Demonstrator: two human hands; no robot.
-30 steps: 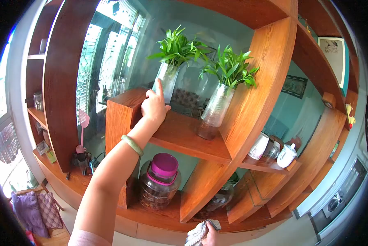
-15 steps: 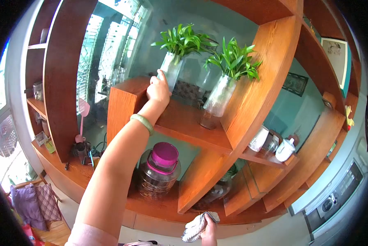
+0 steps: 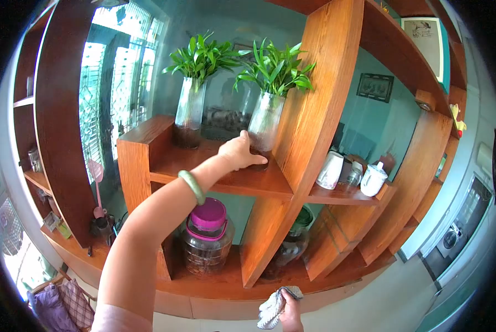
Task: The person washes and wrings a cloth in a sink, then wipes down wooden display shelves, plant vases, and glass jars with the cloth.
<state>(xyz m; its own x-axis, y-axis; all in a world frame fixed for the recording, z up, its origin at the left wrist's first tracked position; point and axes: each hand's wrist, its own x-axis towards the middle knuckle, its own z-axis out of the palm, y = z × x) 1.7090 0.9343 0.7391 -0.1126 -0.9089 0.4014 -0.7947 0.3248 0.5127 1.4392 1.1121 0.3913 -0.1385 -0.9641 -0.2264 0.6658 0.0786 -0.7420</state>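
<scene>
My left hand (image 3: 239, 153), with a green bangle on its wrist, is at the base of the right-hand ribbed glass vase (image 3: 265, 123). Its thumb crosses the front of the base, and the other fingers curl around the left side, partly hidden. Leafy green stems rise from this vase, which stands on the wooden shelf (image 3: 214, 174) beside an upright divider. To its left is a similar glass vase (image 3: 190, 105) with green stems. Low in the view, my right hand (image 3: 290, 314) is closed on a crumpled white cloth (image 3: 271, 311).
Under the shelf stands a large jar (image 3: 206, 249) with a purple lid. Behind the divider (image 3: 328, 94) are a white jug (image 3: 330, 170) and a white lidded cup (image 3: 373, 180). A dark glass jar (image 3: 292, 246) sits lower down. A pink fly swatter (image 3: 96, 172) leans at left.
My left hand has moved from the left vase to the base of the right one. The view has shifted, and my right hand still holds the cloth.
</scene>
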